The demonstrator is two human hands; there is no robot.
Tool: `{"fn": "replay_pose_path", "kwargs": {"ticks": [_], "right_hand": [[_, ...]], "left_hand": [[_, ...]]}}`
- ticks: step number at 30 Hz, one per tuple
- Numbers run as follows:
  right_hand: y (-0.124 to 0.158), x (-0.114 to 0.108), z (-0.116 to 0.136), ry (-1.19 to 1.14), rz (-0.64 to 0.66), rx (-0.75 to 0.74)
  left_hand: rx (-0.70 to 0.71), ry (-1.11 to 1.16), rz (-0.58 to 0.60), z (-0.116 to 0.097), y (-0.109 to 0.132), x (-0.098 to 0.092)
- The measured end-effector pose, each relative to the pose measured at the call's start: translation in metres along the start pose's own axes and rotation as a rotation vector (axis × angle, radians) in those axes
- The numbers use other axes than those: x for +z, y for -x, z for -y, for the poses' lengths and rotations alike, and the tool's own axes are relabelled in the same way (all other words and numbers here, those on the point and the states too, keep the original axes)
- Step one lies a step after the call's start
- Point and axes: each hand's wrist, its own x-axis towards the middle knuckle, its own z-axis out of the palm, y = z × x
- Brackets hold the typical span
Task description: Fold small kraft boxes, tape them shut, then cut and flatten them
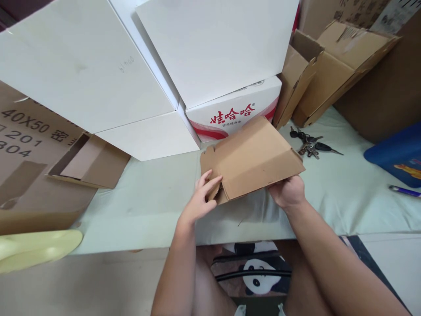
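Grips with right hand (290,191) a folded brown cardboard box (255,158), likely light, stiff, best held by edges, and spreads left hand (201,198) at its flap (208,161).

Makeshift workspace, draped table (144,193), white cartons (223,48) (stacked)

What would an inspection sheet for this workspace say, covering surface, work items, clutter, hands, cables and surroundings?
Surface: pale green cloth, with some creases.
Job's things: brown cardboard box, tilted, flaps at its left end.
Clutter: keys, purple pen and blue container, all to the right.
Grip: left hand, fingers spread, touching the flapped end; right hand under the near edge, fingers hidden.
Cables: nothing seen.
Surroundings: white boxes behind, brown cartons on both sides, panda-print item below the front edge.
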Motion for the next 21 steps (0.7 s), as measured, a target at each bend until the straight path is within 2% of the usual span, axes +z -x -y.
{"fn": "replay_pose_path", "kwargs": {"ticks": [4,7,11,13,17,21], "right_hand": [[0.006,-0.003,0.031,-0.079,0.048,0.141],[0.005,-0.007,0.048,0.076,0.097,0.218],[-0.003,-0.017,0.051,0.331,0.095,0.310],[-0.005,-0.023,0.051,0.384,0.111,0.254],[-0.006,-0.033,0.054,0.363,0.142,0.018],[-0.007,-0.038,0.063,0.170,-0.026,-0.216]], "left_hand": [[-0.040,-0.067,-0.068,0.001,-0.001,-0.001],[-0.025,-0.151,-0.103,0.004,0.001,-0.003],[0.093,-0.231,-0.137,0.008,0.002,-0.003],[0.149,-0.245,-0.160,0.010,0.001,-0.001],[0.223,-0.209,-0.257,0.015,-0.003,0.003],[0.261,-0.169,-0.392,0.019,-0.006,0.006]]}}
